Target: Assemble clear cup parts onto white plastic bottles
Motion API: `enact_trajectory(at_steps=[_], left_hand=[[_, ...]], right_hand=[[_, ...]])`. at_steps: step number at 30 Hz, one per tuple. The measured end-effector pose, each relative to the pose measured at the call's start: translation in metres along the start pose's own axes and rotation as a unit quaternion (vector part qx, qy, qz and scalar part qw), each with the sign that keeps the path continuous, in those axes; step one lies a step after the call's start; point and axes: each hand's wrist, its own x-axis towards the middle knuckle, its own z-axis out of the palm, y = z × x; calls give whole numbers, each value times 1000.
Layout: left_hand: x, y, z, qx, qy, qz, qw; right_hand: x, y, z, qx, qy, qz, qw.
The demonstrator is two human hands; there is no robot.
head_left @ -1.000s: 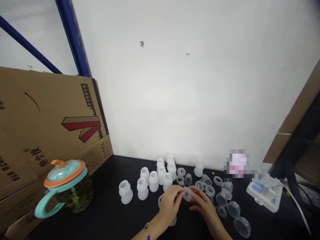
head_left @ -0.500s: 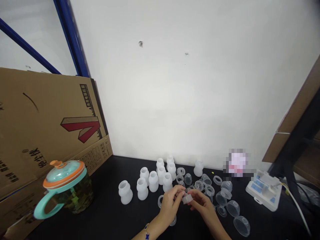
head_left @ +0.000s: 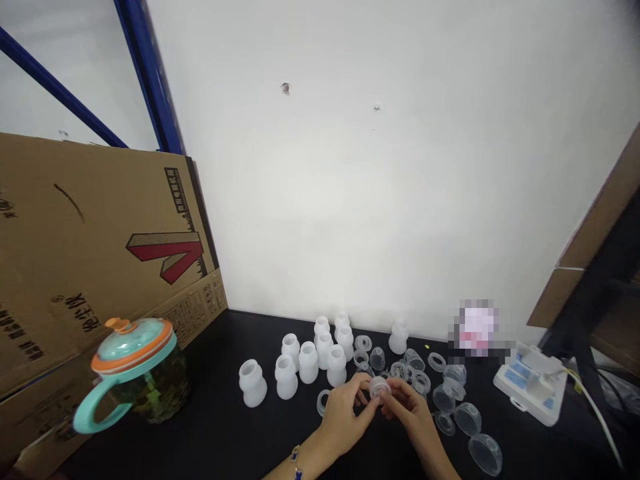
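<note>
A small translucent bottle ring [head_left: 380, 387] is held up between both hands above the black tabletop. My left hand [head_left: 346, 410] grips its left side with thumb and fingers. From the other side, my right hand [head_left: 409, 413] pinches the same ring. The fingers cover part of it, so whether a second piece sits inside is unclear. Behind and left of the hands stand several small white bottles [head_left: 309, 363], upright with open necks. Clear rings [head_left: 421, 382] and domed clear caps [head_left: 467, 419] lie loose behind and to the right. Another ring [head_left: 323, 402] rests just beside my left hand.
A teal-lidded jug [head_left: 150, 380] stands at the left before a big cardboard box [head_left: 100, 233]. On the right lies a white power strip [head_left: 531, 383] with a cable. One white bottle [head_left: 399, 337] stands apart near the wall. A blue metal frame [head_left: 150, 73] rises behind the box.
The ring has been tilted between my fingers, so its round face now shows rather than its side. Both hands have shifted slightly, and the view has moved a little.
</note>
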Motion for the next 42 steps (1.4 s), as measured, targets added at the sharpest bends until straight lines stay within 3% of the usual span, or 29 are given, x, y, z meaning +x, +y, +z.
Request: enact_trajectory(at_steps=[13,26,42], left_hand=[[2,-1,-1,-2,13,-5,1000],[1,-4,2,25,25,-5,999],[2,-2,2,53,34,-7,998]], right_hand=[[-11,2,4,-109,-6,-44,993],[-14,-8,8,-115,1,-38,993],[-10,2,4,-140,4,-48,989]])
